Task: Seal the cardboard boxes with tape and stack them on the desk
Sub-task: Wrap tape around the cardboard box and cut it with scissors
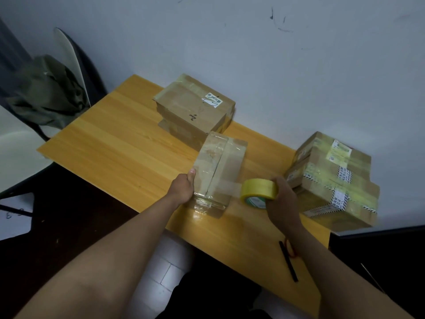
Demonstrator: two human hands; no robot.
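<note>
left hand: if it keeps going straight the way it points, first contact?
The left hand already touches the near box, pointing away from the person along its left side. Straight on, it likely meets the far stack of boxes first; depth unclear.

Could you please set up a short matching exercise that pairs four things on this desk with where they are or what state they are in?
Column one:
1. tape roll
2. box in front
3. black stick
4. labelled box stack

Column two:
A. lying on the desk's near edge
B. steadied by the left hand
C. gripped by the right hand
D. at the desk's right end

Pairs: 1-C, 2-B, 3-A, 4-D
</note>
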